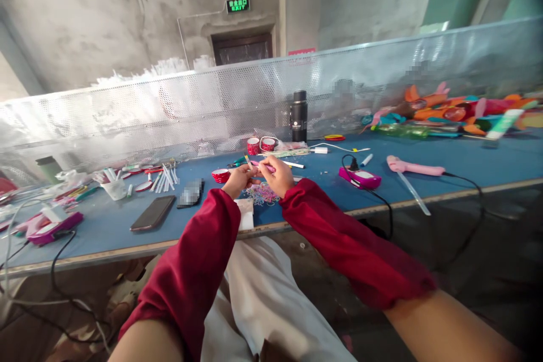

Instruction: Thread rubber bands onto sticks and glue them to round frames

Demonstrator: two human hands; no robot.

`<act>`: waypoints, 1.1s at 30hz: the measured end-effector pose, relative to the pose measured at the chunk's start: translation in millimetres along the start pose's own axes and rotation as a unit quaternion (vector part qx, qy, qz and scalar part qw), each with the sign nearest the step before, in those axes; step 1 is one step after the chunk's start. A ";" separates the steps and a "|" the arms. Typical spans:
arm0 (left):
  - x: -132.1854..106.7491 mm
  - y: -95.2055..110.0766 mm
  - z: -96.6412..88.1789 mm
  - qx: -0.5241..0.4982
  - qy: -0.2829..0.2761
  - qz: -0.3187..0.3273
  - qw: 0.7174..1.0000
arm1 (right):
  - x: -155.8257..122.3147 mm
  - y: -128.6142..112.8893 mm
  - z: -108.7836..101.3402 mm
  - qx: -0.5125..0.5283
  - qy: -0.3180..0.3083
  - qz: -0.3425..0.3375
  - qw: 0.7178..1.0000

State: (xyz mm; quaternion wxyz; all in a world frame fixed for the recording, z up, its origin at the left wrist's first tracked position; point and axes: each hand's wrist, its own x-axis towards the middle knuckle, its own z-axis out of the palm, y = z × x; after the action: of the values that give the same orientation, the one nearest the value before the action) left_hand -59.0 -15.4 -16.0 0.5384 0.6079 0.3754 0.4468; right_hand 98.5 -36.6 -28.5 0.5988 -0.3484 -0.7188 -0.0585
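Observation:
Over the blue table (314, 181), my left hand (237, 181) pinches a thin, pale stick (248, 162) that points up and away from me. Close beside it, my right hand (278, 178) has its fingers closed on a slim pink pen-like tool (268, 167); its exact kind is too small to make out. The tool's end meets the area of the left fingertips. Under both hands lies a loose pile of small coloured rubber bands (263, 195). A white sheet of paper (246, 215) sits at the table edge below the left wrist.
Red patterned cups (220, 176) stand left of the hands. Leftward lie a phone (153, 214) and a white cup of sticks (114, 188). A black bottle (299, 117) stands behind. On the right are a purple power strip (360, 178), a pink glue gun (418, 167) and colourful balloon-like pieces (449, 110).

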 end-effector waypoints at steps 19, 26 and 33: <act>-0.4 0.4 -0.3 0.010 -0.004 0.006 1.000 | 0.2 -1.2 -0.3 0.005 -0.004 -0.002 1.000; -0.8 1.3 0.7 0.007 -0.003 0.003 1.000 | 0.5 -0.5 -0.1 0.005 -0.004 -0.002 1.000; -3.9 4.6 2.7 0.005 0.000 -0.003 1.000 | 0.4 -1.5 -0.3 0.006 0.001 0.004 1.000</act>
State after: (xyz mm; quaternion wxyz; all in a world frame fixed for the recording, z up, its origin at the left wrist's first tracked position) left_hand -57.9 -20.6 -12.0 0.5370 0.6091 0.3794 0.4435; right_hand 97.9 -37.7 -27.6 0.6017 -0.3475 -0.7173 -0.0527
